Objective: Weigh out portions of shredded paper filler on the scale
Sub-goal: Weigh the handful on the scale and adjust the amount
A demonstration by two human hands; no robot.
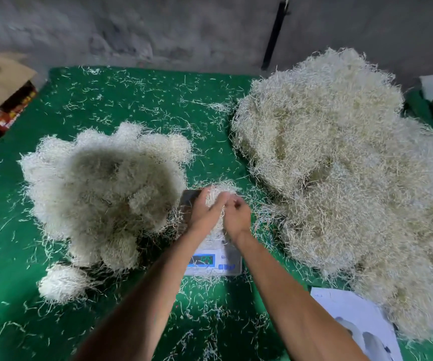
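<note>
Nearest the viewer, on the green surface (132, 105), sits the scale (214, 259), its lit display facing back and partly crossed by stray strands. Over the scale's platform both hands work one small portion of shredded paper (220, 191): the left hand (206, 209) cups and grips its side, the right hand (237, 217) curls in, pinching strands. Trimming should probably go a few strands at a time, hands lifted clear before reading. Left of the scale lie the finished clumps (103, 188); right of it, and beyond, the bulk heap (340, 165).
</note>
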